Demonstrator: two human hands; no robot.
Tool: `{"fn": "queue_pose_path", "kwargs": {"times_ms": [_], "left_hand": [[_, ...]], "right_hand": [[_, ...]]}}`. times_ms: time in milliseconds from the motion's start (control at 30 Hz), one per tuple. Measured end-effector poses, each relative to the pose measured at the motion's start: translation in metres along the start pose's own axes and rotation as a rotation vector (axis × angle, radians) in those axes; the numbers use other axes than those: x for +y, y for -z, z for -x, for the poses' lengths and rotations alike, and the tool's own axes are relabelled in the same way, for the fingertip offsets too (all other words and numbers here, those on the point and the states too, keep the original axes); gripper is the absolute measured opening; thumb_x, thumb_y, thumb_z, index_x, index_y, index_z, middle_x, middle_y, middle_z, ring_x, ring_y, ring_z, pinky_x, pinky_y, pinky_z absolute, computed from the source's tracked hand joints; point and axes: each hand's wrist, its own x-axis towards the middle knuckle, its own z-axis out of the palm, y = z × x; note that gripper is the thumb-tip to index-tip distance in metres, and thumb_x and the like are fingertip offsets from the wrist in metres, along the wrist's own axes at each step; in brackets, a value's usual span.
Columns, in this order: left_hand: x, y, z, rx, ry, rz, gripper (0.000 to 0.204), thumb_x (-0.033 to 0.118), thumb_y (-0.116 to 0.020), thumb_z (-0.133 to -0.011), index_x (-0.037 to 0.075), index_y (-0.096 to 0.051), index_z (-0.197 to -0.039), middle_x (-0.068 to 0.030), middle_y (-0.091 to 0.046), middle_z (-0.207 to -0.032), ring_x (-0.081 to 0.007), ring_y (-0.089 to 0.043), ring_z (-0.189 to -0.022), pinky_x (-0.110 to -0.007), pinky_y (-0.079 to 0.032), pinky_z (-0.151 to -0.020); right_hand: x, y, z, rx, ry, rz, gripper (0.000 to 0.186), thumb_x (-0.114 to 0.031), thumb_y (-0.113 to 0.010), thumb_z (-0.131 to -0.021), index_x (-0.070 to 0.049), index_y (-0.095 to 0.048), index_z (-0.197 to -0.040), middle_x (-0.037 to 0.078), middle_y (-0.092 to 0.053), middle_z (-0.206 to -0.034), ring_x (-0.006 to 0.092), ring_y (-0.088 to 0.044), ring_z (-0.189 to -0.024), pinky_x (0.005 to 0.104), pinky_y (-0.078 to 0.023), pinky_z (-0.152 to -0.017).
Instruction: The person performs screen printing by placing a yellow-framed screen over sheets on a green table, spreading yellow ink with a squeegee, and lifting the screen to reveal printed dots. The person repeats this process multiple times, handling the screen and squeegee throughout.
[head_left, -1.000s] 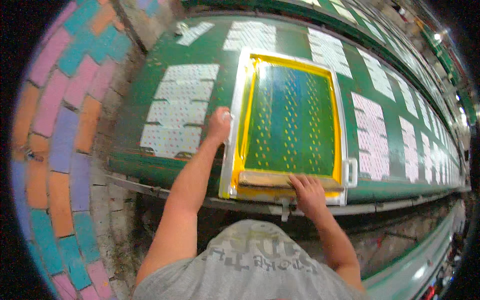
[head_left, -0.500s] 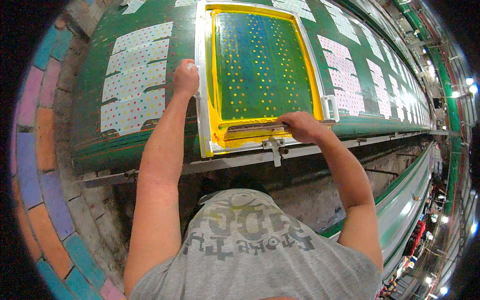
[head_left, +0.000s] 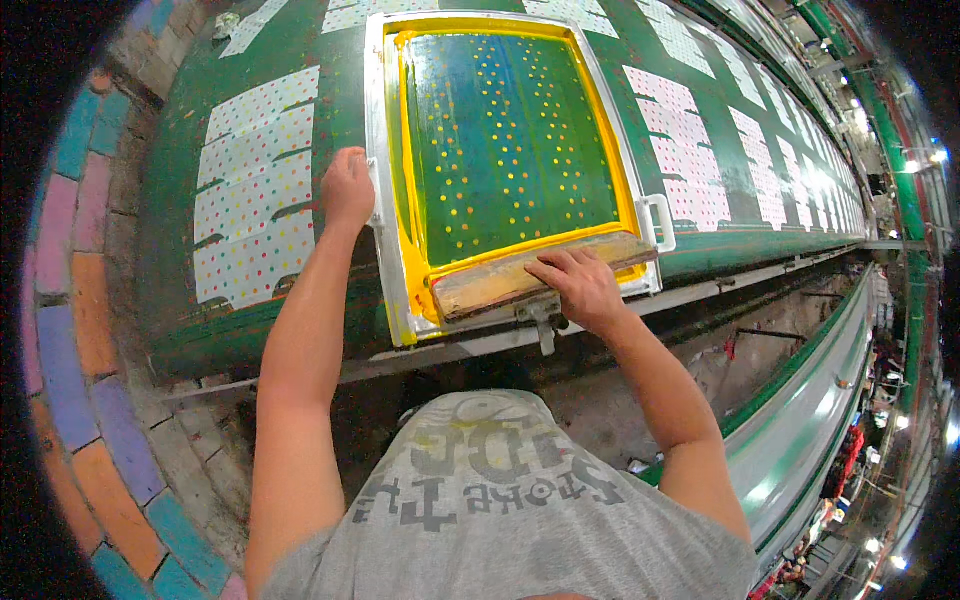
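Observation:
A screen-printing frame [head_left: 383, 270] with white metal sides lies over the green printing table. Its dark green mesh [head_left: 515, 150] carries rows of small yellow-orange dots, and yellow ink [head_left: 405, 120] lines the inner edges. My left hand [head_left: 348, 190] is closed at the frame's left side, around a handle mostly hidden by my fingers. My right hand [head_left: 580, 285] grips a wide wooden squeegee [head_left: 490, 285] at the frame's near end, fingers over its top edge. The squeegee's wooden face shows; its blade is hidden. A white handle [head_left: 658, 222] on the frame's right side is untouched.
White cut fabric pieces with coloured dots [head_left: 250, 190] lie left of the frame, and more [head_left: 680, 150] run in rows rightward. A metal rail [head_left: 700, 292] with a bracket [head_left: 540, 325] edges the green table [head_left: 165, 250]. Painted bricks [head_left: 95, 310] border the left floor.
The squeegee has tilted in my right hand, so its broad wooden face now shows. My left hand stays at the frame's side. The whole view has shifted slightly.

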Motion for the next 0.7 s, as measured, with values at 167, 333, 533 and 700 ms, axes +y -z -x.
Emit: {"fn": "queue_pose_path", "kwargs": {"times_ms": [167,333,533,700], "left_hand": [[0.002,0.004,0.002,0.011,-0.001,-0.056,0.029,0.023,-0.052,-0.112,0.007,-0.075,-0.122,-0.0195,-0.078,-0.117,-0.0437,-0.073,-0.11,-0.052,-0.057,-0.094],[0.009,0.009,0.005,-0.012,0.013,-0.024,0.026,0.018,-0.052,-0.112,0.007,-0.073,-0.123,-0.0196,-0.077,-0.115,-0.0422,-0.073,-0.107,-0.049,-0.056,-0.094],[0.026,0.015,0.007,-0.066,0.108,-0.015,0.025,0.016,-0.051,-0.114,0.003,-0.07,-0.123,-0.018,-0.075,-0.116,-0.0357,-0.073,-0.106,-0.044,-0.056,-0.093],[0.033,0.015,0.007,-0.055,0.169,-0.007,0.025,0.018,-0.054,-0.115,0.005,-0.072,-0.126,-0.0083,-0.074,-0.111,-0.0168,-0.067,-0.098,-0.034,-0.054,-0.092]], "right_hand": [[0.055,-0.005,-0.082,0.071,0.084,-0.042,0.062,0.002,-0.075,-0.079,-0.02,-0.073,-0.137,0.009,-0.074,-0.128,0.0353,-0.071,-0.118,0.0499,-0.055,-0.103],[0.123,-0.007,-0.195,0.051,0.069,-0.01,0.057,0.001,-0.074,-0.081,-0.019,-0.075,-0.134,0.011,-0.075,-0.123,0.0376,-0.071,-0.114,0.0502,-0.056,-0.1],[0.211,-0.013,-0.333,0.137,0.106,0.056,0.041,-0.011,-0.072,-0.09,-0.024,-0.078,-0.128,0.015,-0.076,-0.109,0.0398,-0.076,-0.101,0.0537,-0.061,-0.089],[0.267,-0.017,-0.427,0.125,0.068,0.051,0.039,-0.011,-0.071,-0.09,-0.021,-0.077,-0.127,0.019,-0.079,-0.113,0.0408,-0.077,-0.107,0.0562,-0.062,-0.091]]}}
